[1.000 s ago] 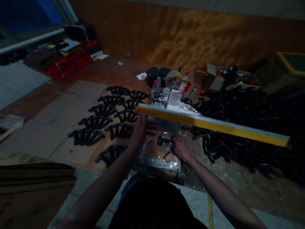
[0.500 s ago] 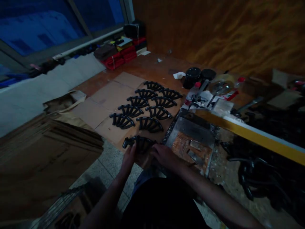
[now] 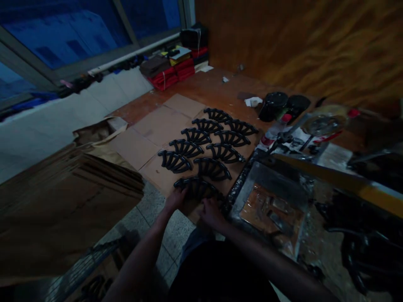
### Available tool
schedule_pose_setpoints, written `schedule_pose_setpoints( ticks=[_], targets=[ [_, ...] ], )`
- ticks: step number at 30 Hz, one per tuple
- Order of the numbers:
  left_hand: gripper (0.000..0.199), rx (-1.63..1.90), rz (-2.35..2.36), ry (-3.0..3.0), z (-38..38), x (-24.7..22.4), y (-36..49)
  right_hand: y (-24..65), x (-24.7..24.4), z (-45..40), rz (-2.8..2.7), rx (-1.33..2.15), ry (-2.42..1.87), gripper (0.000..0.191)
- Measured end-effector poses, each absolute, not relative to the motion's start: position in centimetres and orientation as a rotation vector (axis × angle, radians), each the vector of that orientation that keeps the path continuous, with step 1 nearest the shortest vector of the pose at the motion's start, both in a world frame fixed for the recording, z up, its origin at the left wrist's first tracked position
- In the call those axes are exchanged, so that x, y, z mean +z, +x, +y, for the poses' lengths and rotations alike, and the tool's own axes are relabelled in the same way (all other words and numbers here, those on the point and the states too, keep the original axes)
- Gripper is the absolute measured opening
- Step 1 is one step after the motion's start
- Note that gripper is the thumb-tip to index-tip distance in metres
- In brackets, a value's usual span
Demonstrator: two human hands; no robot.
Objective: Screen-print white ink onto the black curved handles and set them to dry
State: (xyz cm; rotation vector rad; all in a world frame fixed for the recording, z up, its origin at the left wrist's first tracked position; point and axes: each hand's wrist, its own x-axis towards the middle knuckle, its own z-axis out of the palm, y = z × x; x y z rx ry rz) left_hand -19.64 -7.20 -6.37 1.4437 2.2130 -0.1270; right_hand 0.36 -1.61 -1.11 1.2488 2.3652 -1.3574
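While touching nr the L end of the front fan of blk curved tubes [image 3: 199,180] w/ bent fingers of the L hand [image 3: 176,199], also holding curled fingers of the R hand [image 3: 213,214] low by its R half. Can't tell how far closed either way; contact on R lost in shadow. See same fan lying at near edge of the flat cardboard [image 3: 163,121], on the tabletop [image 3: 217,82], L of the metal plate [image 3: 252,178].

Count 10 fans total: 1 at the hands, plus 9 other fans [image 3: 213,167] beyond, in 2 columns, 5 L + 4 R. Count also 2 blk canisters [image 3: 273,105], 1 tape roll [image 3: 325,122] and 1 red-capped bottle [image 3: 268,139], all past the metal plate.

Can't count tubes per fan: too dark, merging. Hard to make out: blk pile [image 3: 362,247] at far R, tangled, cut off by frame edge. Cut off too: yellow bar [image 3: 346,177] at R, cardboard stack [image 3: 78,201] at L, wire rack [image 3: 80,264] at bottom, w/ blk pcs dimly visible nr it.
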Motion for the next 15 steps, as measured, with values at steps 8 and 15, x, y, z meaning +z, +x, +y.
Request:
schedule_pose_setpoints(
  ticks=[8,15],
  targets=[
    [0.050,0.159,2.132,1.414,-5.6,-6.0,-22.5,1.2,-2.5,-2.3,2.351,-1.499,1.334,0.039],
    [0.050,0.692,2.196,0.897,-10.2,-7.6,-23.9,5.8,-3.3,-4.2,2.146,-1.542,1.375,0.042]
  ],
)
